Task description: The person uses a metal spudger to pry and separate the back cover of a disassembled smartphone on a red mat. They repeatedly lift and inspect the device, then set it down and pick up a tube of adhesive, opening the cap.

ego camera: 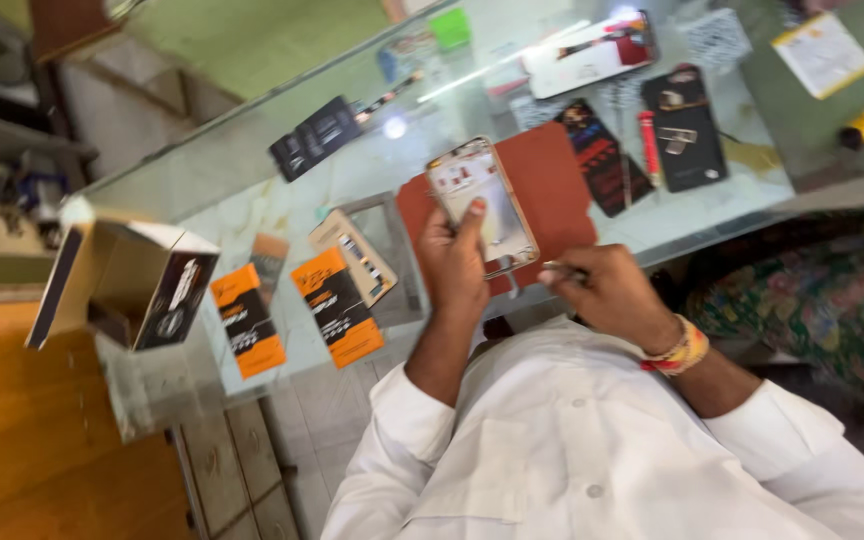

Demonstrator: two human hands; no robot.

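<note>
Glass counter (252, 170) (wooden floor beside), left hand (452, 262) gripping opened phone (480, 205), right hand (612, 295) fingers pinching tool (564, 270)

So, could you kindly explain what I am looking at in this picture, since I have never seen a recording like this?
There is no machine here: a person in a white shirt wears a camera on the head, so the one picture looks down at their own two hands over a glass counter. The left hand holds up an opened phone body, thumb resting on it. The right hand, with a coloured wristband, pinches a thin metal tool; its exact kind is too blurred to tell. Under the phone lies a reddish-brown mat. Nearby are two orange and black packets, an open cardboard box and a black phone back.
</note>
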